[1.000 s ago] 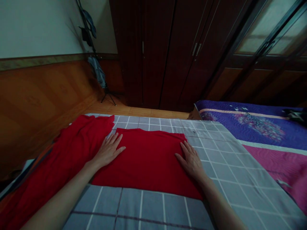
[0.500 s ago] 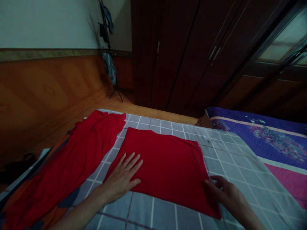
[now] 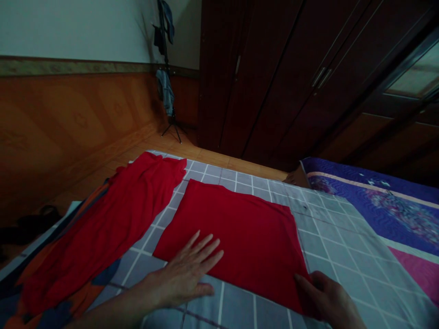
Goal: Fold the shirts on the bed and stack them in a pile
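A folded red cloth (image 3: 236,233) lies flat on a bed with a grey and white grid sheet (image 3: 137,269). My left hand (image 3: 188,274) rests palm down over the cloth's near edge, its fingers spread on the fabric. At the near right corner of the cloth, my right hand (image 3: 327,294) has its thumb on top of the fabric and its fingers curled at the side edge, pinching it. The tip of that corner is partly hidden by this hand. To the left lies a second, crumpled red cloth (image 3: 116,219).
Orange and dark blue fabric (image 3: 82,301) lies under the crumpled cloth. A purple patterned bedding (image 3: 394,201) is at the right. Dark wardrobes (image 3: 260,77) and a coat stand (image 3: 166,91) with clothes stand beyond the bed.
My left hand has slid right and nearer across the cloth. My right hand has moved nearer along the right edge to the corner and closed on it. The view has shifted slightly.
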A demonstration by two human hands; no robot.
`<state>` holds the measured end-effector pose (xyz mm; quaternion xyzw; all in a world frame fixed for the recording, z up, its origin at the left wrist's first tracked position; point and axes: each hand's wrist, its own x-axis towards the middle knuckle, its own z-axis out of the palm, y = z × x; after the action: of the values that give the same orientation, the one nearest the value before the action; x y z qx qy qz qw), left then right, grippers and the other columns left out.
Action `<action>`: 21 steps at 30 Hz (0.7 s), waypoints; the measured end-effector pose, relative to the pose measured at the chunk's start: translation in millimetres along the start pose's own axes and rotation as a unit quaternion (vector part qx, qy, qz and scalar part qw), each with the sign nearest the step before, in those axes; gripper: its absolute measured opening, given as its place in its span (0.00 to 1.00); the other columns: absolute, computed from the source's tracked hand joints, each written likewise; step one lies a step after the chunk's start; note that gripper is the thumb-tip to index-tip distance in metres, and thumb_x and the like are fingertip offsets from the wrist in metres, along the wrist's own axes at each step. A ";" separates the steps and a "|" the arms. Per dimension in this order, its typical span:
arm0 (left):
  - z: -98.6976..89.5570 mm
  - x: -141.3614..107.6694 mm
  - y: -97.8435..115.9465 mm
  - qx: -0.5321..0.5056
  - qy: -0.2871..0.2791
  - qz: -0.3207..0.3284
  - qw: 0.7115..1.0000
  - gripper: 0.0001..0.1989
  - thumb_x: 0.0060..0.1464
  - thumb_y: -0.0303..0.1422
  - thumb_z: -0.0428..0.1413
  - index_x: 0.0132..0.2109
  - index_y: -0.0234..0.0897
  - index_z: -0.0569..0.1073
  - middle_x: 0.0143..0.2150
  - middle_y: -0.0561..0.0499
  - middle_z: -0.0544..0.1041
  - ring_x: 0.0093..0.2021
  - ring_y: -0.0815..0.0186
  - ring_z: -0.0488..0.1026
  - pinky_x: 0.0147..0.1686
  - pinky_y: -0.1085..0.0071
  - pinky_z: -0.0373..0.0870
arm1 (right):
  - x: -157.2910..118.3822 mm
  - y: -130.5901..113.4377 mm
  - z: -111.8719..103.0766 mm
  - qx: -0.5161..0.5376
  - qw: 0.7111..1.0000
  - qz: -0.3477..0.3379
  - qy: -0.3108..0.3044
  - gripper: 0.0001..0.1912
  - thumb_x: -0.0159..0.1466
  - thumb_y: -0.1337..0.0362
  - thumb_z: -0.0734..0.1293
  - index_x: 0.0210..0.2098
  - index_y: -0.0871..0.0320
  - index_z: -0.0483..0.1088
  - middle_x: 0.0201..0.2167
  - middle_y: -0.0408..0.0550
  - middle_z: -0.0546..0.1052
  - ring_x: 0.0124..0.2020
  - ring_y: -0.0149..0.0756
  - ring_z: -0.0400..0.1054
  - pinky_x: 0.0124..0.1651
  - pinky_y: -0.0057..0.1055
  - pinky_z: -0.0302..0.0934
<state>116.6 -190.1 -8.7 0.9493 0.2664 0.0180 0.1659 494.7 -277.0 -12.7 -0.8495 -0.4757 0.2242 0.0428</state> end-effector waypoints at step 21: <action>8.8 41.7 6.5 0.018 0.024 -0.043 0.999 0.40 0.57 0.55 0.45 0.68 0.44 0.39 0.70 0.45 0.39 0.69 0.55 0.36 0.64 0.49 0.33 | -2.7 1.6 10.1 0.034 0.999 -0.007 0.007 0.22 0.56 0.41 0.54 0.26 0.52 0.65 0.24 0.48 0.76 0.29 0.44 0.72 0.29 0.33 0.56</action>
<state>156.7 -176.7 -17.1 0.9393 0.3107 0.0284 0.1429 490.5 -281.5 -21.3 -0.8459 -0.4732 0.2338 0.0767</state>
